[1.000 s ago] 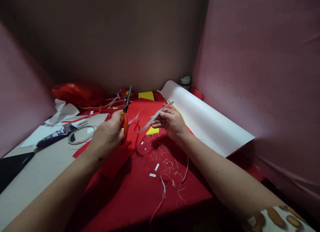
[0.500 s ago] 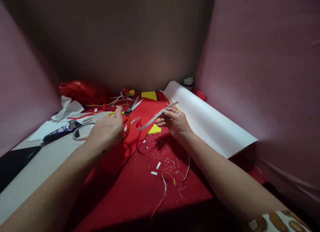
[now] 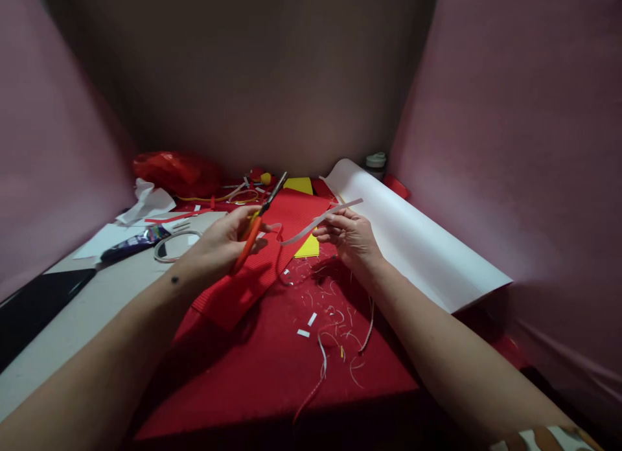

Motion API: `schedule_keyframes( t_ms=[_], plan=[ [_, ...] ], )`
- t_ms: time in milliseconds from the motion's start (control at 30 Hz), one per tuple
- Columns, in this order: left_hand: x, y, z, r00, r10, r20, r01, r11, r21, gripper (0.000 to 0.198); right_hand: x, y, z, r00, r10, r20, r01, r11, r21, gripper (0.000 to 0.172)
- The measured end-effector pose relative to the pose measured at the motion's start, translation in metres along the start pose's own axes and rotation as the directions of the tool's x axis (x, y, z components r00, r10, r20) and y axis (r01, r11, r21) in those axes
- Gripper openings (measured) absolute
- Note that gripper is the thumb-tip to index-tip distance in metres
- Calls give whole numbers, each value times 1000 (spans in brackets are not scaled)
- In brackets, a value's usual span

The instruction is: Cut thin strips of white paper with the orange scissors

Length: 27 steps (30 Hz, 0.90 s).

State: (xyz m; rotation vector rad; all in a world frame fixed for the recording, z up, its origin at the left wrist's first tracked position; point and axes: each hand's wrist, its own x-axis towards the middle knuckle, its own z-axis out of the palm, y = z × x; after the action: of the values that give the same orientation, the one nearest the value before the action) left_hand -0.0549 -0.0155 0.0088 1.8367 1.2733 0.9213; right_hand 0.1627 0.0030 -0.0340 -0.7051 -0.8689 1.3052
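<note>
My left hand (image 3: 228, 240) is wrapped round the handles of orange-and-yellow scissors (image 3: 251, 239), whose dark blades look closed and point up and away. Between thumb and fingers, my right hand (image 3: 347, 234) pinches a thin whitish strip (image 3: 308, 229). One end of the strip sticks out past my right fingers; the rest curves down and left toward my left hand. Below both hands lies a red corrugated sheet (image 3: 262, 276), with a yellow piece (image 3: 308, 245) beside it.
A large white curled sheet (image 3: 413, 237) lies on the right. At the left are a dark tube (image 3: 133, 242), a ring-shaped coil (image 3: 162, 256) and a black flat object (image 3: 43, 308). Thread scraps (image 3: 335, 321) litter the red cloth (image 3: 272, 373). A red bag (image 3: 177, 172) sits behind.
My left hand has turned with the scissors, so the blades now point more upward and look closed instead of spread. The whole view has shifted slightly; my right hand still holds the strip.
</note>
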Motion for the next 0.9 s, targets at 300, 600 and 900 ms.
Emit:
schedule_keyframes(
  t_ms=[300, 600, 900],
  plan=[
    [1, 5, 29, 994, -98, 57, 111, 950, -292, 49, 0, -1, 0, 999, 27, -18, -27, 1000, 2, 8],
    [8, -7, 13, 980, -197, -30, 171, 908, -382, 59, 1, 1, -2, 998, 64, 7, -64, 998, 17, 5],
    [7, -8, 21, 982, -186, -30, 158, 898, -411, 58, -8, 3, 4, 982, 133, 137, -130, 991, -33, 21]
  ],
)
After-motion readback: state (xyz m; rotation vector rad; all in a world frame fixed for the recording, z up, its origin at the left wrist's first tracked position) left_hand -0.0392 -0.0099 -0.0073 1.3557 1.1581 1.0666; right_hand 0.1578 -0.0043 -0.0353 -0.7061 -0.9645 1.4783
